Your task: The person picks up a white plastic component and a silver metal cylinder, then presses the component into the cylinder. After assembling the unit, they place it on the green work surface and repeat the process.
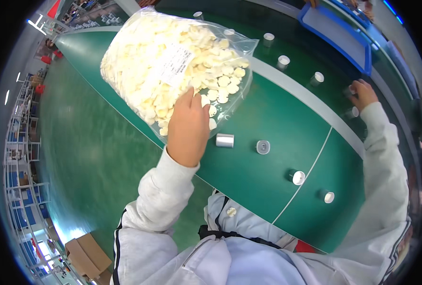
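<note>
A large clear plastic bag (144,61) full of small pale-yellow discs lies at the far left of the green table, a printed label on it. My left hand (188,128) reaches onto the discs at the bag's near right side, its fingers curled down among them. Whatever its fingertips hold is hidden. At the right, my right hand (364,96) has its fingers closed at a small cup (349,90), slightly blurred, over the dark green belt. Another small cup (352,112) stands just below that hand. Between my arms, a silver cylinder (225,140) lies on its side.
On the near green surface (268,118) are a square-topped silver cup (263,147) and two white-mouthed cups (297,177). Beyond the grey rail (291,90), several cups (283,61) line the belt. A blue-rimmed tray (336,35) sits behind. One disc (231,212) rests on my lap.
</note>
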### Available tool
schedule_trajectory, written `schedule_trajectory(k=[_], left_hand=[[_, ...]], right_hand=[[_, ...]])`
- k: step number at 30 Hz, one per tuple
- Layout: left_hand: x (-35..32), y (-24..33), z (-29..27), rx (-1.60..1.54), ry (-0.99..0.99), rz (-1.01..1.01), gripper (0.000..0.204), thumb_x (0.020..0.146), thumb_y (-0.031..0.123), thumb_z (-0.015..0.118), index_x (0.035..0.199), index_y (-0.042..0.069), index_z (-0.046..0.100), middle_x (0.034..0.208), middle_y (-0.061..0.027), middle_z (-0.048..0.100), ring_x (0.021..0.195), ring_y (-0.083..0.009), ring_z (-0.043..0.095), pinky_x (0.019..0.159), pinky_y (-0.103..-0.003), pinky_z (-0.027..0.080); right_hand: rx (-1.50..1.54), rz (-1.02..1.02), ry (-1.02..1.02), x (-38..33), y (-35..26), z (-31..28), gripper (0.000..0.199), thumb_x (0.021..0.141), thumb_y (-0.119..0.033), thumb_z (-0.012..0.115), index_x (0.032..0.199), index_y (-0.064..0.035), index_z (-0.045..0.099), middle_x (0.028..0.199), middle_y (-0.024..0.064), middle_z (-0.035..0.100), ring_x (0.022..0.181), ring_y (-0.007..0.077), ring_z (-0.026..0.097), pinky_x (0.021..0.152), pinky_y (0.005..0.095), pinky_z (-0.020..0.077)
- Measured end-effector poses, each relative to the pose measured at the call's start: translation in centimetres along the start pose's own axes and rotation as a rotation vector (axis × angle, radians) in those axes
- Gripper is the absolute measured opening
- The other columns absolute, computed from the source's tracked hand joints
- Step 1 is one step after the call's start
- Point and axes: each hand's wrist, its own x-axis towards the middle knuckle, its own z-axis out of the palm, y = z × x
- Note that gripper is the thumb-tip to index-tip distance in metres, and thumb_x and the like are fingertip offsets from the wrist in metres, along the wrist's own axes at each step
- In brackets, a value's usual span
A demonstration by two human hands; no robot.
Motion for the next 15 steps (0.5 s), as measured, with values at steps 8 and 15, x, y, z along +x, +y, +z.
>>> schedule_trajectory(k=[8, 15], left_hand=[[-0.3, 0.6, -1.1, 0.15, 0.155, 0.0, 0.044, 0.088, -0.005, 0.055, 0.13, -0.015, 0.047, 0.138, -0.031, 0.048, 0.13, -0.046, 0.046, 0.108, -0.046, 0.04], [-1.2, 1.7, 0.1, -0.076, 0.16, -0.067, 0.056, 0.088, -0.004, 0.055, 0.141, -0.013, 0.038, 0.145, -0.0322, 0.039, 0.135, -0.0506, 0.038, 0.112, -0.052, 0.034]], right_hand=[[0.674, -0.656, -0.009, 4.7, -25.9, -3.6, 0.046, 0.083, -0.013, 0.074, 0.124, -0.0021, 0.056, 0.135, 0.0188, 0.052, 0.116, 0.0389, 0.058, 0.096, 0.0432, 0.0506], [0.686, -0.645, 0.093, 11.9, -34.3, -1.2, 0.054, 0.082, -0.029, 0.069, 0.131, -0.0101, 0.054, 0.124, 0.0209, 0.061, 0.119, 0.0437, 0.052, 0.105, 0.0516, 0.0404]])
